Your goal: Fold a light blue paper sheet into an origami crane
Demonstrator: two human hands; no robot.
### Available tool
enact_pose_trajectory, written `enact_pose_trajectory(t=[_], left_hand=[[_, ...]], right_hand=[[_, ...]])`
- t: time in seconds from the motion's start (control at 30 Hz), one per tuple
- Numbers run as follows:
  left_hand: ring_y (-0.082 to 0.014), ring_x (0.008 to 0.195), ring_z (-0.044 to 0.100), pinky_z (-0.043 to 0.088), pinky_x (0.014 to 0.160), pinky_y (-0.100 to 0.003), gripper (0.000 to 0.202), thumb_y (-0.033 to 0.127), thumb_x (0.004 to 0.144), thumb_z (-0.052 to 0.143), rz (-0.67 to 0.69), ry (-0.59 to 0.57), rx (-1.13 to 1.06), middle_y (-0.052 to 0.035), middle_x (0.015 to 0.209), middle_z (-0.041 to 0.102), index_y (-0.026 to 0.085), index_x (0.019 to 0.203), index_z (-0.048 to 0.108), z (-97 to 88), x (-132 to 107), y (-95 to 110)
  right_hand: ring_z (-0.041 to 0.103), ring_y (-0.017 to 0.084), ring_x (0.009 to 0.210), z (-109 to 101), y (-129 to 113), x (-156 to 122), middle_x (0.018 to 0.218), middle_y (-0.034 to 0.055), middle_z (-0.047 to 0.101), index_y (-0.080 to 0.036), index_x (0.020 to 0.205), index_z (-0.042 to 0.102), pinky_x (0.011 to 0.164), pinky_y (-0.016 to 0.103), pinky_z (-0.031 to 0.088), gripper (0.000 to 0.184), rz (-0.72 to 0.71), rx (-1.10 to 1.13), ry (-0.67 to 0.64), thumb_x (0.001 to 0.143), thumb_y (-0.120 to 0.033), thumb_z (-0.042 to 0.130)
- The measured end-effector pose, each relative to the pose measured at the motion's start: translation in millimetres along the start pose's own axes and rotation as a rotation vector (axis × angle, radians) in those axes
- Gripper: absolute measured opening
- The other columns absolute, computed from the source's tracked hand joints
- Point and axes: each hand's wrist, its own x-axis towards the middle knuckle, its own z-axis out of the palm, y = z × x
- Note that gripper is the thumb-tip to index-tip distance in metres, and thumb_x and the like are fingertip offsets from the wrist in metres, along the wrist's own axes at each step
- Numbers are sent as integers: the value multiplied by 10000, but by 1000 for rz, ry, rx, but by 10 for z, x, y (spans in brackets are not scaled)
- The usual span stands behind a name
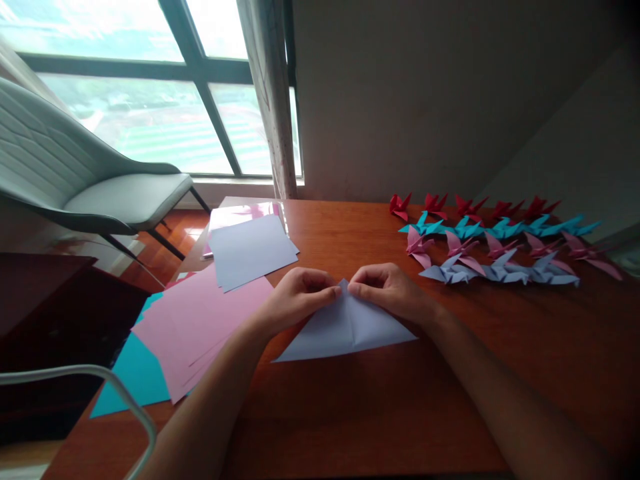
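Note:
A pale lavender sheet of origami paper (345,327), folded into a triangle with a crease down its middle, is between my hands over the wooden table. Its tip points away from me and its long edge faces me. My left hand (305,293) pinches the paper just left of the tip, thumb and fingers closed. On the other side of the tip, my right hand (387,287) pinches it in the same way, with the fingers curled. The fingertips partly cover the upper edges of the triangle.
Lavender sheets (253,253) lie at the back left, above pink sheets (200,327) and turquoise paper (133,373). On the right stand rows of folded paper cranes in red (399,205), turquoise (467,228), pink (419,247) and lavender (453,270). A chair (125,200) stands by the window.

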Motion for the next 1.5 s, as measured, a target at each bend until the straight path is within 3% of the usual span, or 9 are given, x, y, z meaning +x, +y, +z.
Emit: enact_pose_trajectory(t=[0.9,1.1,1.27,1.5], left_hand=[[-116,632,440,319,516,-214,358,439,877,584,22,14,107,7,662,511,105,798,688,0,10,-12],[-109,623,387,271,511,-215,341,400,897,545,88,31,279,22,635,438,118,740,656,8,37,-66],[-95,600,328,233,513,-220,353,374,900,527,117,42,400,40,613,366,141,636,556,8,53,-117],[-98,603,357,242,518,-210,300,370,878,537,109,19,349,44,625,401,150,675,561,2,53,-110]], right_hand=[[586,153,718,-22,0,5,797,29,680,-166,833,719,618,254,429,307,-16,-103,17,840,-469,669],[612,173,768,-61,21,20,815,30,705,-180,853,725,687,281,456,243,-79,-249,-15,860,-411,653],[626,162,736,-72,30,18,813,25,727,-187,866,737,647,268,439,209,-128,-369,-35,886,-365,630],[620,152,730,-73,13,26,797,17,725,-180,855,730,630,256,416,171,-193,-448,25,893,-307,622]])
